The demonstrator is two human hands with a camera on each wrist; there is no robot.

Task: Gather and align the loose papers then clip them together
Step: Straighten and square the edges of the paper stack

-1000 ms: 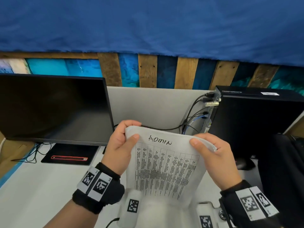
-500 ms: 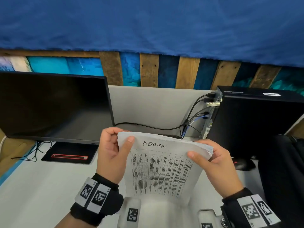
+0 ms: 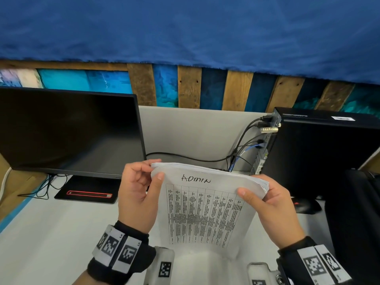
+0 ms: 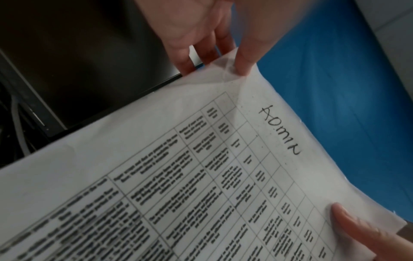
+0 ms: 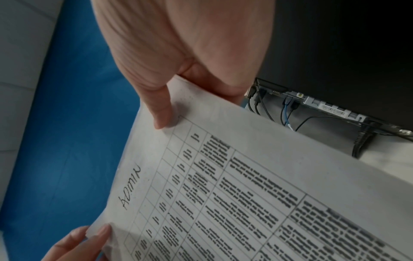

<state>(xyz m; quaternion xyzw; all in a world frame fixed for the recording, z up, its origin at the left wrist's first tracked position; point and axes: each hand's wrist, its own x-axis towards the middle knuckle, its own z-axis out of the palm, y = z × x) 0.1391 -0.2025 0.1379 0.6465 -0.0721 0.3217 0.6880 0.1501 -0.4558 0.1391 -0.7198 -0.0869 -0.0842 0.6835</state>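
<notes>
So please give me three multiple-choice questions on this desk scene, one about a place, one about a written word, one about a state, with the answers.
1. Where is the monitor?
A. left of the papers
B. right of the papers
C. flat under the papers

2. Which word is handwritten on the top sheet of the papers?
A. SALES
B. ADMIN
C. DRAFT

3. How are the papers held?
A. lying flat on the desk
B. by the left hand only
C. by both hands at the upper corners

Answers:
1 A, the dark screen stands to their left.
2 B, the word stands above the printed table.
3 C, the left hand and right hand each pinch a corner.
</notes>
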